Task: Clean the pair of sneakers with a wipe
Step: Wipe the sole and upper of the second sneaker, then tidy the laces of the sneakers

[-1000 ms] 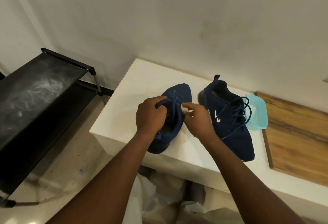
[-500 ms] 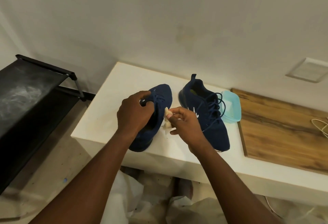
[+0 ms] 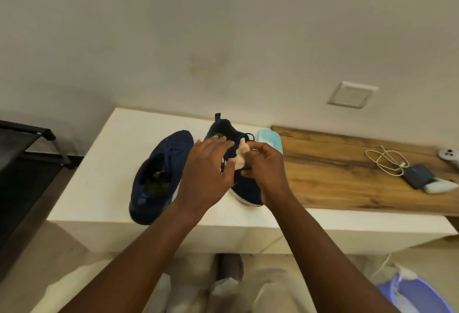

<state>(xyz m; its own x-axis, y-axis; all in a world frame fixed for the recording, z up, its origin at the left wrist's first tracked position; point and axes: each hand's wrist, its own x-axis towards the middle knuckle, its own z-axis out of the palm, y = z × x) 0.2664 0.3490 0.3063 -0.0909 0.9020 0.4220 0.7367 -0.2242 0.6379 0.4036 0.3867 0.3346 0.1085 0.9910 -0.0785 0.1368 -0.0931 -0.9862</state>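
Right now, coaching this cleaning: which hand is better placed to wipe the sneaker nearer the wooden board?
Right. The right hand pinches the crumpled white wipe over that navy blue lace-up sneaker; the left hand, fingers straight, holds nothing and could steady it.

Home: black rack [image 3: 27,139], wall switch [image 3: 352,94], white cable [image 3: 385,161]

Soft, dim, warm indoor light falls evenly, with no glare. Motion blur smears the left hand [image 3: 206,176], the right hand [image 3: 265,171] and the wipe [image 3: 240,157] at the grip. Far left of the grip, the black rack [image 3: 27,139] sinks into shadow. Wide-angle distortion bends the tabletop [image 3: 106,163] edges.
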